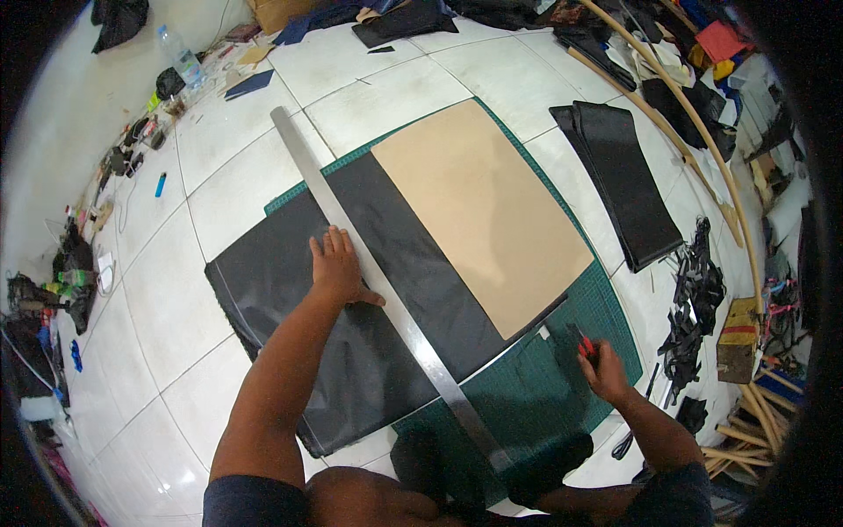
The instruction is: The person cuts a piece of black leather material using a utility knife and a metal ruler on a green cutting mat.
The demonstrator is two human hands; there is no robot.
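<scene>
My left hand (pixel 338 274) lies flat with fingers spread, pressing on a long metal ruler (pixel 408 329) and the black sheet material (pixel 281 299) beside it. The ruler runs slantwise across the black sheet, from the far left down toward me. A beige rectangular sheet (pixel 483 211) rests on the right part of the black material. Underneath is a green cutting mat (pixel 606 316), showing along the far edges and at the lower right. Over the mat's right side, my right hand (pixel 608 373) is closed round a red utility knife (pixel 586 346), apart from the sheets.
Folded black material (pixel 619 184) lies right of the mat, with a heap of black strips (pixel 689 316) nearer me. Long curved canes (pixel 702 132) stretch along the right. A plastic bottle (pixel 180 57) stands at the far left; a blue lighter (pixel 161 184) lies on the tiled floor (pixel 140 290).
</scene>
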